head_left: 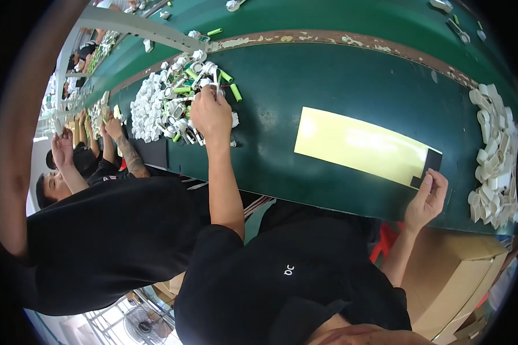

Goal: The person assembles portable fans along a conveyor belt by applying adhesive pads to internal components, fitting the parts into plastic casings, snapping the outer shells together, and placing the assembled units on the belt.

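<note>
A green table [270, 75] is bearing a yellow sheet [357, 144]. White and green parts [183, 90] are lying leftward, white curved pieces [490, 167] rightward.

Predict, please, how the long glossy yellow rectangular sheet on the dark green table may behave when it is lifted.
The glossy yellow rectangular sheet will probably feel light and may bend, since it looks thin and lies flat. Its smooth face might be slightly slippery, judging by the bright reflections toward its left end.
</note>
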Available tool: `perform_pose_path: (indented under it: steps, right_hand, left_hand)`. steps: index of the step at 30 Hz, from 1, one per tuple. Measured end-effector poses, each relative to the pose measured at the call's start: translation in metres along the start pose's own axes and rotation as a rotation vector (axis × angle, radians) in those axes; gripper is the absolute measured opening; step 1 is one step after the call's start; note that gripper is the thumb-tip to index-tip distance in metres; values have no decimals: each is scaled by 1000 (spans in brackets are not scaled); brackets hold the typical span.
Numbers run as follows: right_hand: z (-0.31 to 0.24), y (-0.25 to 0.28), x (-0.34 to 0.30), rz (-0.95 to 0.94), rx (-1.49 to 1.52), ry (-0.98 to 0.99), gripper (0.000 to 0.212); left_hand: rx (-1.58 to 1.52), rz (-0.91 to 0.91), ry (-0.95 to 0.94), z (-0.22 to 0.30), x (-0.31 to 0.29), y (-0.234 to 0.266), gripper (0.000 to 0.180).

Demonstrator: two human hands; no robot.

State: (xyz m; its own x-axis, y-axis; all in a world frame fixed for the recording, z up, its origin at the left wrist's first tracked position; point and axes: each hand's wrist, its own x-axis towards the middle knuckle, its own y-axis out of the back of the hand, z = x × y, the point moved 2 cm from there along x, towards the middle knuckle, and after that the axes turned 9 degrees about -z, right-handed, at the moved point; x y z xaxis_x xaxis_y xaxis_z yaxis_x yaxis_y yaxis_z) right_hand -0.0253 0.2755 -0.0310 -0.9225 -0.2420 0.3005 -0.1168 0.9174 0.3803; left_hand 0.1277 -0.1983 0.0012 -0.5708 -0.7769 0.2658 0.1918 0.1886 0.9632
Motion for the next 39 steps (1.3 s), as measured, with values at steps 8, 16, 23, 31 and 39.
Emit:
perform_pose_path:
  steps: [8,16,23,31,39]
  right_hand:
    - [-42,-16,-16,-94,-109,41,10]
    - [-91,-40,4,-211,-230,280,61]
    - [-80,-10,9,-67,-388,279,56]
    - [-57,93,-29,77,-162,-113,42]
    - [-47,133,-84,224,-77,-201,42]
  left_hand:
    - [-798,73,-116,73,-8,54,48]
    - [-2016,-776,-44,192,-49,46,27]
    - [-1806,-1037,-265,268,-130,59,25]
    - [-1336,-941,-924,376,-135,69,37]
    - [-718,-603,-1140,546,-187,48,62]
